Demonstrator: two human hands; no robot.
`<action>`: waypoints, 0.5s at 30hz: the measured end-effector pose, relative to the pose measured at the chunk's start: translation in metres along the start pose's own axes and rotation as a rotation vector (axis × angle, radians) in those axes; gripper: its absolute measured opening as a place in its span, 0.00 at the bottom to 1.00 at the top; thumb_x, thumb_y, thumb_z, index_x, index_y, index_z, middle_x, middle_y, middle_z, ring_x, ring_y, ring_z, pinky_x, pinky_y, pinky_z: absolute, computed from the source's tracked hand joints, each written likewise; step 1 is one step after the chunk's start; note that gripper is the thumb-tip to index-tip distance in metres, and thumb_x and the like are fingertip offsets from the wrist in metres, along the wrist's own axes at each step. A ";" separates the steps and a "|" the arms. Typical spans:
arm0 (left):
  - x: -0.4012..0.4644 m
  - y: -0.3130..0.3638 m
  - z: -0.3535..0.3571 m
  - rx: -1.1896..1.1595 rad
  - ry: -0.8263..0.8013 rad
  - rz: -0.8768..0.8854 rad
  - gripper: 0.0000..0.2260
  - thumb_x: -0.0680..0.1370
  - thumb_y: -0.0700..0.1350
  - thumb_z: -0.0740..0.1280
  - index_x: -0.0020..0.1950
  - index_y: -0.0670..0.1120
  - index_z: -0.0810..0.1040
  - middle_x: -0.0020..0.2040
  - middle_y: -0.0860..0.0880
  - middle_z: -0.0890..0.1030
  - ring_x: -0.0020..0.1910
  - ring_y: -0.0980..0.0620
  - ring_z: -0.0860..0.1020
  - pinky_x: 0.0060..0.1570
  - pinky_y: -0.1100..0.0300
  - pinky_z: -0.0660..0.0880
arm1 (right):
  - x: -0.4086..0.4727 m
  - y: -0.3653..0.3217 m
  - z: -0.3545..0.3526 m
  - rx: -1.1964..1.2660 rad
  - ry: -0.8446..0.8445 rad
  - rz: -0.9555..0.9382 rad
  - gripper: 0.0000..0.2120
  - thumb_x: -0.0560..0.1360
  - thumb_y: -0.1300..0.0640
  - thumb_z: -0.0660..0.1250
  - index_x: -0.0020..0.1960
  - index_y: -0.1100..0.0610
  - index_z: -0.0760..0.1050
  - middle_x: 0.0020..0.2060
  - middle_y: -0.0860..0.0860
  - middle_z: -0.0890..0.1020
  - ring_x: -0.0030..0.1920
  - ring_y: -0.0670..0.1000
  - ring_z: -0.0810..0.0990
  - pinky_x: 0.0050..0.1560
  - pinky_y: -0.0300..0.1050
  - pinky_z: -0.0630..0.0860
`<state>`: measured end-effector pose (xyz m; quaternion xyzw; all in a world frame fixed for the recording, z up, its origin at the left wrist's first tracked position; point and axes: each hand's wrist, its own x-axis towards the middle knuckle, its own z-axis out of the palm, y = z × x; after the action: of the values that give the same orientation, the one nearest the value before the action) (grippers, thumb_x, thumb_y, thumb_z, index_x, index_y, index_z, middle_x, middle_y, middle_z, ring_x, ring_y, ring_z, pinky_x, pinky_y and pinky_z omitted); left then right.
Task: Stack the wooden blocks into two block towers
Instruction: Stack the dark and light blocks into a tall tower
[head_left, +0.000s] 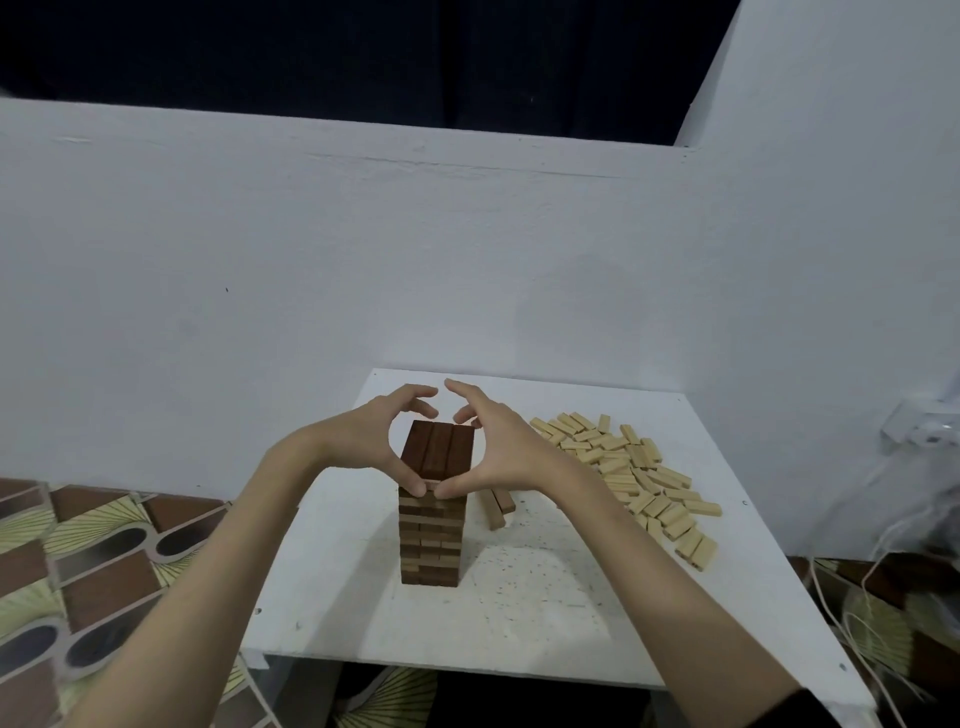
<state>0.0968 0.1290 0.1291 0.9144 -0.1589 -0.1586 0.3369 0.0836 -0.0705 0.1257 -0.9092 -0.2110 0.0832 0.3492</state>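
So both hands, left hand (371, 441) and right hand (496, 447), cup the dark tower (434, 499) mid-tabletop (545, 597), thumbs pressing its top layer, fingers spread; blocks look light, rigid, tippy, best squeezed at side faces.

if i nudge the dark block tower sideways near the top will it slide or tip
Likely tip: the dark tower is tall on a narrow base. Its loose layers could also shear apart. Both hands, left hand and right hand, steady its top.

No text, label, brand, number or sign can be read anywhere in the picture; the wooden blocks and the wall are plain.
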 end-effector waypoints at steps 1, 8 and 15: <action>0.000 0.001 0.000 0.021 -0.004 -0.005 0.50 0.61 0.49 0.81 0.73 0.57 0.54 0.66 0.61 0.67 0.68 0.60 0.60 0.62 0.63 0.59 | 0.000 0.000 -0.001 -0.027 -0.015 0.006 0.54 0.62 0.48 0.80 0.76 0.42 0.47 0.65 0.50 0.69 0.68 0.52 0.65 0.68 0.55 0.65; 0.003 0.006 0.001 0.126 0.020 -0.033 0.50 0.62 0.45 0.81 0.75 0.54 0.51 0.65 0.57 0.67 0.69 0.54 0.59 0.65 0.59 0.63 | 0.002 -0.004 -0.005 -0.105 -0.038 0.028 0.55 0.63 0.49 0.80 0.76 0.43 0.46 0.62 0.51 0.72 0.66 0.56 0.67 0.68 0.58 0.65; 0.004 0.005 0.003 0.138 0.042 -0.002 0.50 0.62 0.45 0.81 0.75 0.54 0.52 0.63 0.56 0.68 0.68 0.54 0.61 0.64 0.60 0.63 | 0.001 -0.007 -0.006 -0.129 -0.045 0.018 0.54 0.64 0.50 0.79 0.77 0.45 0.46 0.62 0.53 0.73 0.65 0.57 0.70 0.68 0.56 0.65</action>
<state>0.0979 0.1217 0.1295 0.9388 -0.1612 -0.1283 0.2760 0.0844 -0.0690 0.1352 -0.9296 -0.2154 0.0928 0.2843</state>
